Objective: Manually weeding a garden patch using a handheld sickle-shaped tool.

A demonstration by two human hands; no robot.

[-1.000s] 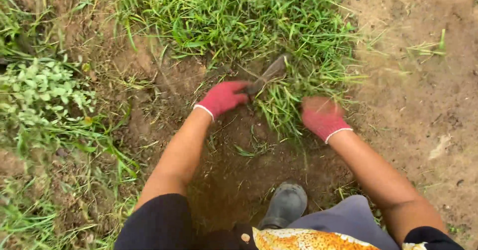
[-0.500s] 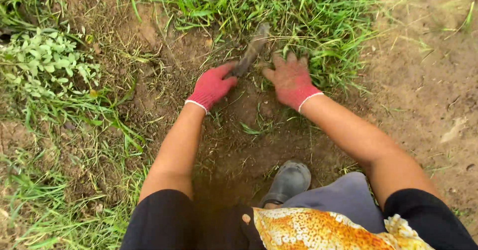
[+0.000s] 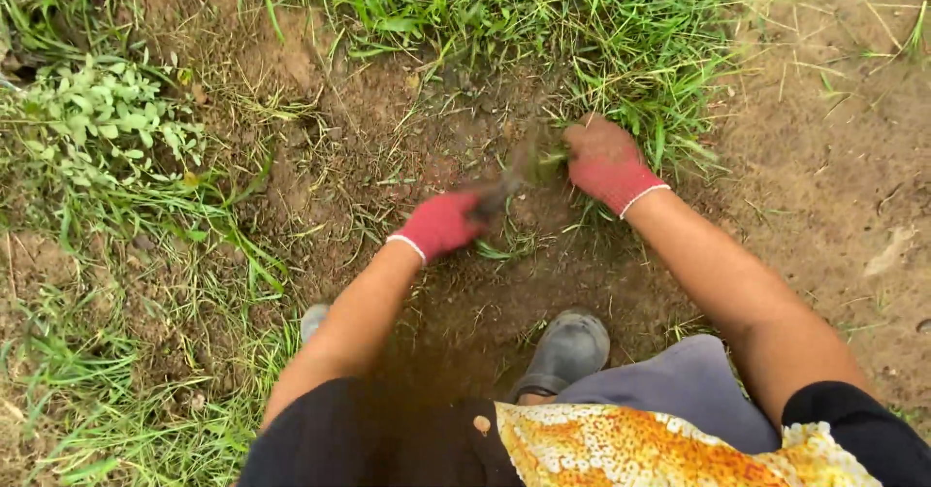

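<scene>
Two hands are seen, each in one red glove. The left hand (image 3: 441, 223) is closed around the handle of one small digging tool (image 3: 509, 178), which is blurred and points up toward the grass. The right hand (image 3: 603, 162) is pressed onto one tuft of grass (image 3: 621, 80) at the edge of the bare soil (image 3: 388, 147), its fingers curled into the blades; whether a stalk is gripped cannot be told. The tool's tip lies just beside the right hand. Two grey shoes (image 3: 567, 349) are seen on the soil below, one mostly hidden by the left arm. One leafy weed (image 3: 107, 118) stands well apart, near the left edge of the ground.
</scene>
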